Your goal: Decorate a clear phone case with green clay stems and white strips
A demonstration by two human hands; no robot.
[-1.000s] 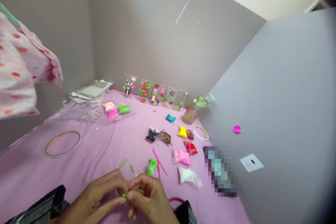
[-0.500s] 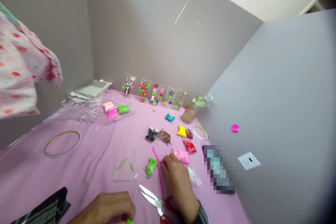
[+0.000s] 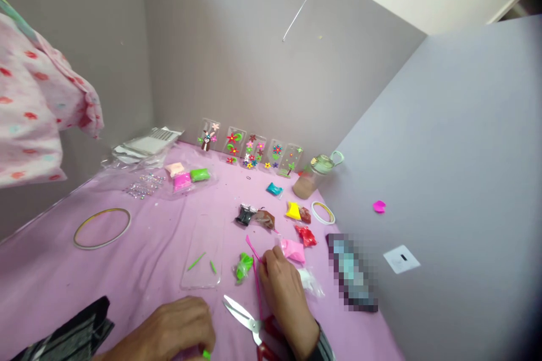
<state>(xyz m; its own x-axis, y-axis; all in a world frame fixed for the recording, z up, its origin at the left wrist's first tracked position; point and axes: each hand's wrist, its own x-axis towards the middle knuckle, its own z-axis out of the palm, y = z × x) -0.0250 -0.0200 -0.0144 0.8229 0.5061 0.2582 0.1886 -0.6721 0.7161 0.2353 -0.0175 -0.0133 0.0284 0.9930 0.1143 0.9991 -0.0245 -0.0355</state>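
My left hand (image 3: pixel 173 324) is at the bottom edge, fingers curled round a bit of bright green clay (image 3: pixel 206 355), mostly hidden. With closed fingers, my right hand (image 3: pixel 282 282) grips a thin pink modelling tool (image 3: pixel 252 245) whose flat tip points away from me. A second pink stick (image 3: pixel 257 285) lies beside that hand. Red-handled scissors (image 3: pixel 248 316) rest partly open between my hands, their handles partly under my right wrist. Two thin green clay strips (image 3: pixel 197 261) lie on a clear phone case (image 3: pixel 201 281). A wrapped lump of green clay (image 3: pixel 243 267) sits right of the case.
Clay packets surround my right hand: pink (image 3: pixel 293 250), red (image 3: pixel 305 235), yellow (image 3: pixel 293 210), black (image 3: pixel 245 215). Decorated clear cases (image 3: pixel 234 141) lean on the back wall beside a lidded jar (image 3: pixel 308 180). A blurred-out dark object (image 3: pixel 351 273) lies right, a bangle (image 3: pixel 102 228) left.
My left hand has shifted slightly up and left with the green clay. The pink tool in my right hand has tilted, its near end swinging right, away from the other pink stick.
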